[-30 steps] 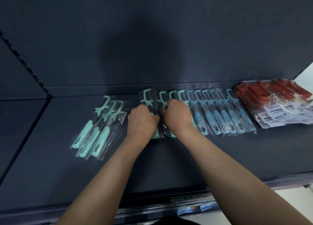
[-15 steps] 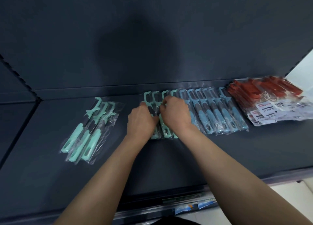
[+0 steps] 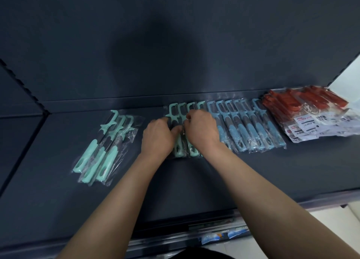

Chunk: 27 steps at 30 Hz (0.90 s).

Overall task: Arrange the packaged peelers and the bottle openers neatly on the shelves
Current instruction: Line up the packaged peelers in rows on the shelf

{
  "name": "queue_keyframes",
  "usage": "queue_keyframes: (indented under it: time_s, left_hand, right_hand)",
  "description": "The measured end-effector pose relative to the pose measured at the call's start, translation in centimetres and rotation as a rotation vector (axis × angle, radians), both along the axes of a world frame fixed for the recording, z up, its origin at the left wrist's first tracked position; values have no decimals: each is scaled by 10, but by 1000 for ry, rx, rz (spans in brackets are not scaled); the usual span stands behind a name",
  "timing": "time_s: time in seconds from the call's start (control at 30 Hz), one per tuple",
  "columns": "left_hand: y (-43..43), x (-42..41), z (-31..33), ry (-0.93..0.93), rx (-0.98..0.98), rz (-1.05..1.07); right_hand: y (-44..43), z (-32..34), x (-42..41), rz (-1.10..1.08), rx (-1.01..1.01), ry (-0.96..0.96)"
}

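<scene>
Dark shelf (image 3: 48,190) carries the green peelers (image 3: 172,110) mid-row, beside blue peelers (image 3: 243,130); left hand (image 3: 158,136) and right hand (image 3: 201,130) both grip them, squaring the packets. Next, I'd guess, the loose bunch (image 3: 101,155) leftward needs lining up.

I am gripping mint peelers (image 3: 173,114): smooth plastic, sleeved in clear, glossy, crinkling film. Blue peelers (image 3: 243,132) at right are glinting likewise. Red packs (image 3: 282,102), far right, are showing white paper-looking labels (image 3: 309,125). Shelf (image 3: 194,180) is reading matt, smooth.
</scene>
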<state>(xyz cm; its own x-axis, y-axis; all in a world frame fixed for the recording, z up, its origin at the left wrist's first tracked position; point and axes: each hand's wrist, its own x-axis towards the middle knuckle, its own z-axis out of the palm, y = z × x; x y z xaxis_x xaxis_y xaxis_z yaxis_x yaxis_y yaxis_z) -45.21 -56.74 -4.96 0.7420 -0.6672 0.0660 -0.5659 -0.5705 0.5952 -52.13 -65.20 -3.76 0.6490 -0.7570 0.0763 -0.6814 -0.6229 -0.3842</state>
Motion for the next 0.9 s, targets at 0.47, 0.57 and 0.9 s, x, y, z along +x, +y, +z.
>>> queue_keyframes:
  time_s: [0.47, 0.57, 0.9]
  left_hand:
    - [118, 61, 9, -208, 108, 327]
    - [134, 70, 5, -147, 159, 264]
    - [137, 78, 7, -118, 128, 35]
  right_hand:
    - [98, -2, 63, 299, 171, -27]
    - [112, -7, 72, 293, 191, 10]
    - [122, -3, 86, 205, 130, -18]
